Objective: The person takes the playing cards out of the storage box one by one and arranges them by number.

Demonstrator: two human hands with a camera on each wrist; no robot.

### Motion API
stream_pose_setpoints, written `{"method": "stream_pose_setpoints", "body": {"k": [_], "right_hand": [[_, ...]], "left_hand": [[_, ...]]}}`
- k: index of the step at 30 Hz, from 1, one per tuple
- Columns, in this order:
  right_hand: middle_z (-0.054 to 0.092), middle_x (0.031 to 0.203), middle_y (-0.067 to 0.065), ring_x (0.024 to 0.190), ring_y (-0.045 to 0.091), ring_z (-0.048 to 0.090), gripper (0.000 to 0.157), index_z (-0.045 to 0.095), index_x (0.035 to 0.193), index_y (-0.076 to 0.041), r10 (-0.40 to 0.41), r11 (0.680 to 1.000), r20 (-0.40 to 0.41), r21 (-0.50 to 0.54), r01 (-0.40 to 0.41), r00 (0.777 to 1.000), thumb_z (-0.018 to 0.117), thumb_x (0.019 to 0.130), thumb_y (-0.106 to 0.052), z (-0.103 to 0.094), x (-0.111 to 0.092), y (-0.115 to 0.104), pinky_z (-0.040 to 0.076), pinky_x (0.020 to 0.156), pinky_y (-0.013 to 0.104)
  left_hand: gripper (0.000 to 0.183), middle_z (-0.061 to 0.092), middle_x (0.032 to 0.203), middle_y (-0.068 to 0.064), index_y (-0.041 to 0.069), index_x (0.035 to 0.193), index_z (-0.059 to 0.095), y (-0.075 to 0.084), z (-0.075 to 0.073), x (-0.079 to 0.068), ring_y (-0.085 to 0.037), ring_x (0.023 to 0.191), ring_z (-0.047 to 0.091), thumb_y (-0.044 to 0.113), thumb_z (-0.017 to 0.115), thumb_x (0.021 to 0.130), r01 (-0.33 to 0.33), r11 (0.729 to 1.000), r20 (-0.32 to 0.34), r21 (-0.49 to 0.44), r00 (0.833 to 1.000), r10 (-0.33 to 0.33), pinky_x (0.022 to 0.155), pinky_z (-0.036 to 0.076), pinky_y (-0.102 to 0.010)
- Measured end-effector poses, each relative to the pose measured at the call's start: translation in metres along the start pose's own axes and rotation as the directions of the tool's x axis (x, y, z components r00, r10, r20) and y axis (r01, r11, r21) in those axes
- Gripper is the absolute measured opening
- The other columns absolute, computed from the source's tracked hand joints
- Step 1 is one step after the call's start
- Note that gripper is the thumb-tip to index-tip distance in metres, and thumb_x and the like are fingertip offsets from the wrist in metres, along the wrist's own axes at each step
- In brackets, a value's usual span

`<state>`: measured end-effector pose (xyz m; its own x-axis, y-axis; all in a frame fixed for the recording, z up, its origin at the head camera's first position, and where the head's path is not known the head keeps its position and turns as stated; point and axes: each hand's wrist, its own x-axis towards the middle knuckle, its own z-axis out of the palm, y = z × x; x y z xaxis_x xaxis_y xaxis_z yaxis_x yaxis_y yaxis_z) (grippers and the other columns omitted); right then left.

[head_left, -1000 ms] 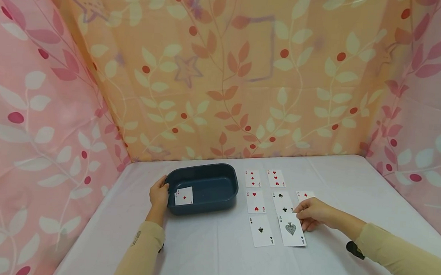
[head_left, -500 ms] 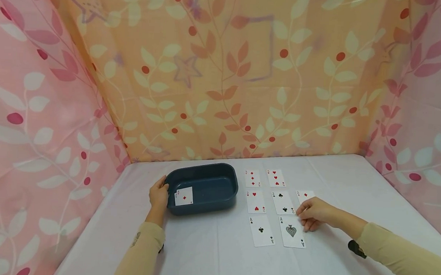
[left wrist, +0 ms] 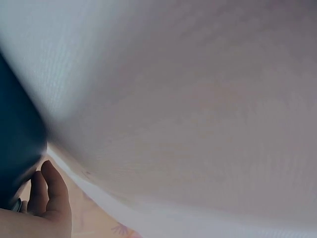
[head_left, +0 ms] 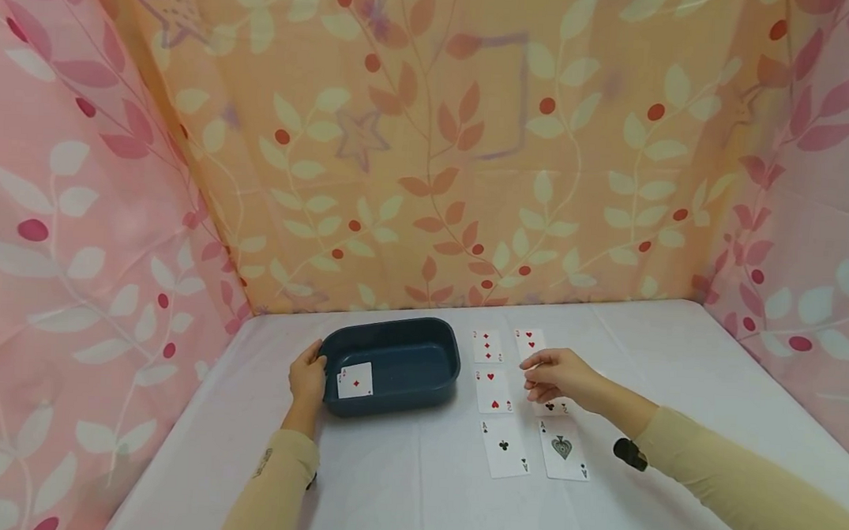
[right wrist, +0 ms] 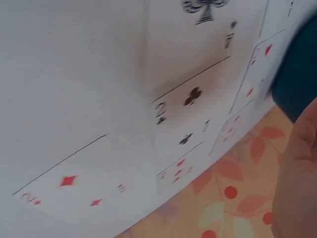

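My left hand [head_left: 307, 377] grips the left rim of a dark blue plastic bin [head_left: 397, 398]. Inside it lies an ace of diamonds [head_left: 356, 381], overlapping another card. With fingers loosely bent and no card seen in them, my right hand [head_left: 565, 375] hovers over the two of clubs [head_left: 553, 407], partly covering it. Nearer me lie the ace of spades [head_left: 562, 449] and ace of clubs [head_left: 505, 447]. The two of hearts [head_left: 493, 391] is left of the hand. A two of diamonds [right wrist: 68, 181] shows in the right wrist view; in the head view the hand hides it.
At the back of the card layout are a three of diamonds [head_left: 488, 346] and a three of hearts [head_left: 529, 341], the latter partly behind my fingers. A white cloth [head_left: 401, 485] covers the table. Floral curtains [head_left: 429, 154] stand at the back and both sides.
My right hand let go of the ace of spades, which settled flat on the table, then moved left and away from me over the two of clubs. The left hand stayed on the bin.
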<state>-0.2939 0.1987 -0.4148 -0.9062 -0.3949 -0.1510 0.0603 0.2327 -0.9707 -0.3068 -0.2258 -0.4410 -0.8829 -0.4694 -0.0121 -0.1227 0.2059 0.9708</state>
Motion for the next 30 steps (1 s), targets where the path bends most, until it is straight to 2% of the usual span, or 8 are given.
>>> {"method": "stream_pose_setpoints", "body": {"k": [7,15,18,21,23,26,30], "right_hand": [[0.066,0.081,0.007,0.068,0.015,0.067,0.028,0.054,0.118,0.011,-0.065,0.991,-0.009,0.121,0.065,0.998,0.057,0.097,-0.007,0.045,0.030,-0.014,0.059,0.070,0.032],[0.068,0.087,0.008,0.073,0.012,0.068,0.038,0.044,0.127,0.016,-0.160,0.950,-0.021,0.268,0.160,0.987,0.054,0.098,-0.006,0.093,0.058,-0.028,0.058,0.074,0.030],[0.068,0.091,0.009,0.074,0.012,0.068,0.037,0.045,0.128,0.015,-0.175,0.935,-0.023,0.309,0.174,0.984,0.054,0.098,-0.004,0.112,0.069,-0.033,0.058,0.076,0.030],[0.068,0.092,0.011,0.075,0.013,0.069,0.038,0.045,0.129,0.014,-0.166,0.933,-0.024,0.320,0.164,0.986,0.056,0.096,-0.003,0.131,0.082,-0.035,0.057,0.078,0.033],[0.068,0.095,0.018,0.077,0.016,0.070,0.040,0.046,0.130,0.013,-0.156,0.946,-0.010,0.287,0.152,0.988,0.057,0.095,-0.003,0.143,0.092,-0.036,0.058,0.078,0.034],[0.067,0.103,0.024,0.081,0.021,0.070,0.045,0.046,0.134,0.010,-0.132,0.977,0.035,0.175,0.124,0.991,0.061,0.094,-0.005,0.159,0.105,-0.037,0.058,0.076,0.036],[0.067,0.101,0.019,0.080,0.024,0.068,0.054,0.046,0.140,0.002,-0.068,0.997,0.110,-0.036,0.072,0.992,0.067,0.092,-0.012,0.178,0.121,-0.039,0.055,0.067,0.032]], "left_hand": [[0.044,0.041,0.147,-0.018,0.001,0.143,0.045,0.001,0.002,-0.001,-0.033,0.140,0.033,0.003,0.042,0.100,-0.017,1.000,-0.007,0.017,1.000,0.017,0.113,0.028,-0.045],[0.043,0.042,0.147,-0.017,0.002,0.143,0.046,0.002,0.004,0.000,-0.033,0.139,0.034,0.005,0.042,0.100,-0.016,1.000,-0.012,0.021,1.000,0.016,0.114,0.026,-0.045],[0.043,0.045,0.145,-0.017,0.002,0.142,0.048,0.002,0.004,0.001,-0.033,0.138,0.036,0.005,0.044,0.099,-0.034,0.998,-0.033,0.048,0.999,0.035,0.114,0.025,-0.046],[0.043,0.046,0.144,-0.017,0.002,0.141,0.050,0.001,0.004,0.000,-0.033,0.138,0.036,0.005,0.045,0.098,-0.038,0.997,-0.043,0.064,0.998,0.041,0.114,0.024,-0.046],[0.043,0.045,0.145,-0.017,0.002,0.141,0.050,0.001,0.004,0.000,-0.033,0.138,0.036,0.004,0.045,0.098,-0.035,0.997,-0.043,0.062,0.998,0.038,0.115,0.024,-0.046],[0.044,0.045,0.145,-0.018,0.002,0.141,0.049,0.000,0.003,0.000,-0.032,0.139,0.035,0.003,0.045,0.098,-0.031,0.998,-0.044,0.062,0.998,0.034,0.115,0.023,-0.046],[0.044,0.044,0.145,-0.018,0.003,0.141,0.049,-0.001,0.001,0.001,-0.033,0.139,0.034,0.004,0.044,0.098,-0.024,0.998,-0.050,0.057,0.998,0.027,0.115,0.022,-0.047]]}}
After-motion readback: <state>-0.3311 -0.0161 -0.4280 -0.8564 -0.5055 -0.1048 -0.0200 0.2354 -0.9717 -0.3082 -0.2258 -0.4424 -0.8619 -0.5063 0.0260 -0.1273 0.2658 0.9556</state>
